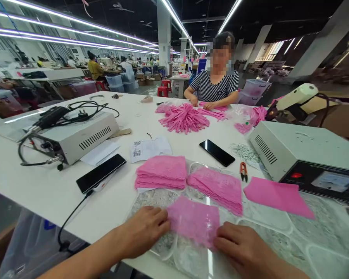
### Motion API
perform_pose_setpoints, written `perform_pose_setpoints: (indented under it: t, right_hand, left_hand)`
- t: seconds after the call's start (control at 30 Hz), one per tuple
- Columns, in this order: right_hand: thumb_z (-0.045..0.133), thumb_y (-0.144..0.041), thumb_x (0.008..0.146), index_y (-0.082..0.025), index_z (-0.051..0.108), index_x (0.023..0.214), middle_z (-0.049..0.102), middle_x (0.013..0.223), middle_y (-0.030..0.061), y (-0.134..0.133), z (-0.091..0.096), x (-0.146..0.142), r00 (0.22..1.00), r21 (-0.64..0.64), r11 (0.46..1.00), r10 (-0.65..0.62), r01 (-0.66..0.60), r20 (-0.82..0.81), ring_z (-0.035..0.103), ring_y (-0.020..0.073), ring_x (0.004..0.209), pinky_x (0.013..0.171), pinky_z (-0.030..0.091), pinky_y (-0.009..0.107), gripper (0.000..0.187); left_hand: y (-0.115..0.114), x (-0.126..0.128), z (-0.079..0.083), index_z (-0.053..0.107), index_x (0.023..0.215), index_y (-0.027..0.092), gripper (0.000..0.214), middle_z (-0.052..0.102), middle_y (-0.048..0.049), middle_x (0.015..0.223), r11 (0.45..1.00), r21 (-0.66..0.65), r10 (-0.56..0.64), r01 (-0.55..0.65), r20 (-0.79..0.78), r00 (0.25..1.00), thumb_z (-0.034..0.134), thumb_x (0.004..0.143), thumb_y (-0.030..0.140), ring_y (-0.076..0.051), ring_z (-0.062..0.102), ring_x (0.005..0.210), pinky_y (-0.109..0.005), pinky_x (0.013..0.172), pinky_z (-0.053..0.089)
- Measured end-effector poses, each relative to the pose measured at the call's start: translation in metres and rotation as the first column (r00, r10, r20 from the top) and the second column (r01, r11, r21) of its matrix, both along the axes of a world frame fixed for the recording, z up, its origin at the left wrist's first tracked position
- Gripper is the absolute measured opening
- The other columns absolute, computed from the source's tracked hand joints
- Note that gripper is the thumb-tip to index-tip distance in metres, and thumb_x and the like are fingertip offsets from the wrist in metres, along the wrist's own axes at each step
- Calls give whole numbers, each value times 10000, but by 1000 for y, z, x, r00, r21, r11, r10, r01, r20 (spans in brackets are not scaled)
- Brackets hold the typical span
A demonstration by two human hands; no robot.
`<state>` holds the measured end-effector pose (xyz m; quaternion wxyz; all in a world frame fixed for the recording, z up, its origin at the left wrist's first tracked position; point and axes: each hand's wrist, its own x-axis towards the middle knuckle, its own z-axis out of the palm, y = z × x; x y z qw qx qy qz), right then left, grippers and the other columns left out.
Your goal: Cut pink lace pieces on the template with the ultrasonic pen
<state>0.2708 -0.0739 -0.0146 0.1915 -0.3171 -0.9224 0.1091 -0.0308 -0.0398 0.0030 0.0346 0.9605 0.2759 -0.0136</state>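
Note:
A thin pink lace fabric piece (194, 221) lies spread over the clear patterned mat in front of me. My left hand (147, 230) has its bent fingers pressed together at the piece's left edge. At the lower right corner, my right hand (242, 242) pinches the fabric, fingers curled and thumb hidden. Just behind it sit a neat pink fabric stack (161, 172) and a second, slanted pink stack (216, 188). Off to the right, a single plain pink fabric piece (279, 195) lies flat.
Around the mat (267, 217) are red thread snips (243, 171), a black phone (217, 152), and another phone (101, 173) with a cable. Grey machine boxes (87, 133) (311, 143) flank the table. Opposite, a person in a striped top (216, 87) handles pink strips (184, 118).

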Motion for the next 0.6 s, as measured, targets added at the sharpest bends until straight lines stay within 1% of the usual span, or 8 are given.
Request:
perform_pose_setpoints:
  t: [0.1, 0.17, 0.23, 0.27, 0.37, 0.43, 0.5, 0.6]
  right_hand:
    - [394, -28, 865, -213, 651, 922, 655, 829, 49, -4, 16, -3, 999, -216, 976, 29, -24, 21, 611, 169, 746, 636, 449, 279, 322]
    - [423, -116, 895, -234, 661, 954, 663, 855, 42, 7, 23, 0, 996, -280, 958, -79, 68, -29, 618, 163, 749, 651, 474, 273, 273]
    - [424, -239, 940, -228, 657, 929, 656, 822, 43, 30, 22, 4, 963, -269, 939, -251, 216, -102, 605, 153, 691, 601, 480, 266, 234]
    - [423, -283, 954, -216, 646, 915, 647, 794, 46, 45, 19, 6, 942, -259, 924, -317, 280, -113, 587, 150, 648, 549, 465, 262, 236]
    - [521, -377, 925, -204, 612, 934, 614, 731, 26, 88, 0, 6, 870, -236, 863, -480, 446, -111, 546, 151, 594, 532, 459, 282, 196]
    - [594, -405, 907, -184, 604, 916, 604, 756, 8, 107, -15, 5, 844, -246, 829, -532, 502, -73, 547, 134, 606, 557, 475, 276, 221]
    - [594, -400, 932, -162, 608, 914, 604, 793, 0, 115, -27, 7, 831, -272, 806, -555, 526, -39, 566, 124, 637, 598, 502, 278, 239]
    - [563, -363, 965, -150, 621, 957, 627, 876, 16, 116, -35, 13, 827, -326, 789, -561, 522, -34, 609, 139, 725, 673, 537, 308, 220]
  left_hand:
    - [3, -7, 14, 536, 797, 181, 169, 588, -28, 800, 992, -120, 24, -31, -60, 998, 529, 747, 20, -172, 555, 623, -287, 571, 390]
    - [16, -1, 25, 557, 770, 181, 131, 601, -20, 795, 985, -160, 58, -66, -56, 997, 532, 775, 52, -158, 558, 599, -271, 530, 365]
    - [36, 17, 33, 592, 787, 178, 138, 622, -23, 834, 983, -141, 119, -119, -12, 993, 507, 845, 86, -158, 585, 650, -258, 531, 364]
    - [48, 31, 36, 603, 788, 175, 163, 624, -27, 828, 982, -128, 137, -136, 3, 991, 489, 876, 98, -166, 600, 689, -255, 550, 378]
    - [88, 74, 36, 634, 882, 177, 181, 635, -47, 934, 984, -105, 153, -147, 48, 987, 463, 941, 167, -189, 620, 863, -271, 693, 448]
    - [111, 96, 31, 643, 955, 168, 107, 633, -62, 1015, 983, -121, 148, -139, 63, 987, 551, 901, 182, -202, 611, 947, -288, 785, 466]
    - [128, 108, 24, 638, 979, 150, 121, 634, -65, 1023, 979, -161, 134, -123, 59, 989, 604, 888, 222, -196, 608, 954, -317, 826, 480]
    - [142, 109, 16, 624, 959, 137, 171, 637, -43, 969, 971, -221, 107, -95, 41, 993, 615, 901, 298, -170, 610, 883, -338, 800, 496]
